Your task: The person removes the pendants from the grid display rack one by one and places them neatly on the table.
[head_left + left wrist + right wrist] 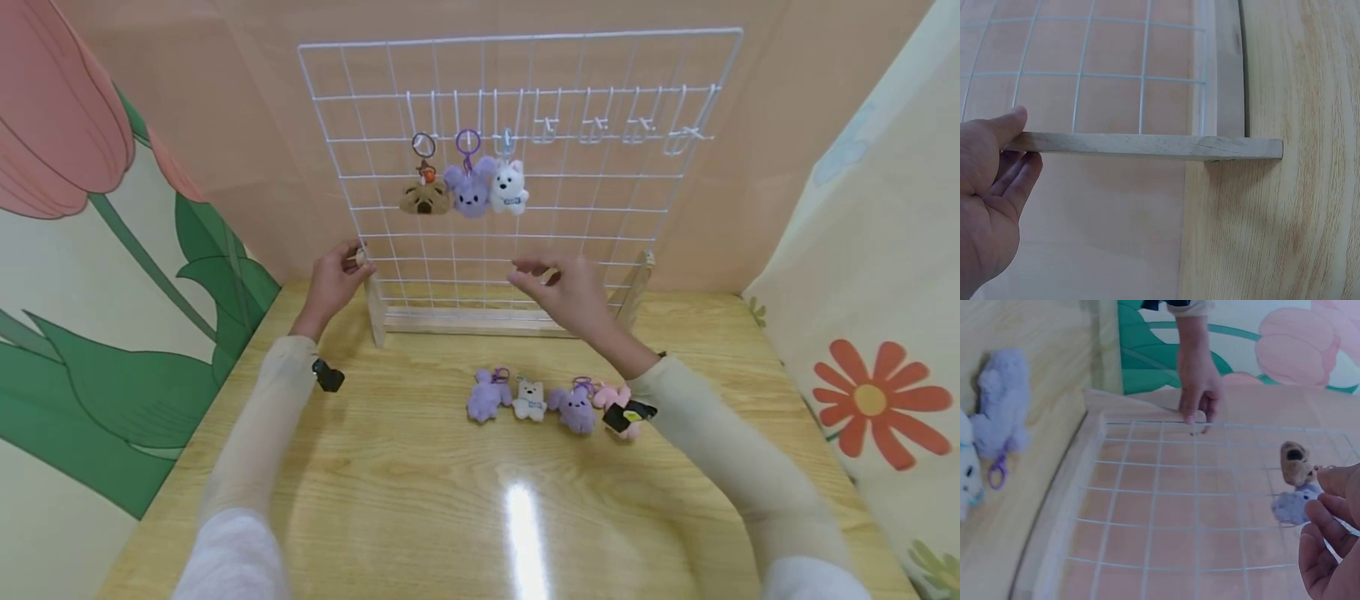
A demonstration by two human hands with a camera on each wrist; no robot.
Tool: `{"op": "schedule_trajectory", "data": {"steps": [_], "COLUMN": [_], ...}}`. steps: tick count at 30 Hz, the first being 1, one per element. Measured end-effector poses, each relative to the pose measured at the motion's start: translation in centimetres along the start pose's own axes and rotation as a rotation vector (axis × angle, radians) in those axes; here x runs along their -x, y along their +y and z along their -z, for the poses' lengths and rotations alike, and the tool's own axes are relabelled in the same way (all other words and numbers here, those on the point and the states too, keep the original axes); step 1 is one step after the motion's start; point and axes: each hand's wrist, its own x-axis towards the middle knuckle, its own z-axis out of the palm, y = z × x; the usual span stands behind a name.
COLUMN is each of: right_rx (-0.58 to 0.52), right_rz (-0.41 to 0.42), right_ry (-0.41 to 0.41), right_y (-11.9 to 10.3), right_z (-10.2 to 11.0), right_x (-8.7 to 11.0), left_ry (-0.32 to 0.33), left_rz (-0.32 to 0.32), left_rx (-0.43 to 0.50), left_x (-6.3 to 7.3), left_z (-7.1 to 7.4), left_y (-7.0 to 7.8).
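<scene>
My left hand (337, 279) pinches the top of the wooden side upright (1141, 145) of a white wire grid rack (483, 236), thumb on one side and fingers on the other. In front of the grid, my right hand (567, 290) hovers with loosely bent fingers and nothing between them. Above and left of it, three plush keychains hang from hooks: a brown dog head (424, 199), a purple mouse-eared one (470, 193) and a white dog (509, 190). The right wrist view shows my right fingers (1329, 525) overlapping the hanging plushes.
Several white hooks (595, 128) without keychains line the grid's right half. On the table (390, 467) before the rack lie two purple plush keychains (488, 396), a white dog keychain (529, 401) and a pink one (611, 396), partly covered by the right wrist camera (628, 415).
</scene>
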Motion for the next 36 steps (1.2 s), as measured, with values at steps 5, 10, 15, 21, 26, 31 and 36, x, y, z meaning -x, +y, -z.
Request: {"op": "schedule_trajectory", "data": {"steps": [5,10,15,21,26,31,36], "right_rx": [0.009,0.017,0.004,-0.024,-0.022,0.006,0.009], "right_rz": [-0.003,-0.022,-0.042,-0.064,-0.08,-0.051,-0.056], "right_ry": [0.061,0.126,0.182,0.239,0.284,0.346,0.388], "right_y": [-0.8,-1.4,-1.6,-2.0,-2.3,-2.4,-2.2], "right_z": [0.7,1.3,1.6,1.9,2.0,1.9,1.6], "right_x": [-1.7,-3.5,-5.0,-6.8,-8.2,-9.5,-10.6], "left_ry": [0.002,0.004,0.004,0.001,-0.001,0.003,0.005], "left_rz": [0.001,0.001,0.003,0.006,0.004,-0.003,-0.004], "left_rx": [0.005,0.004,-0.013,-0.01,-0.011,-0.012,-0.005], "left_x": [0.1,0.1,0.1,0.1,0.0,-0.2,-0.2], "left_z": [0.0,0.1,0.2,0.2,0.2,0.1,0.1], "left_y": [0.0,-0.1,-0.1,-0.1,-0.2,-0.3,-0.2]}}
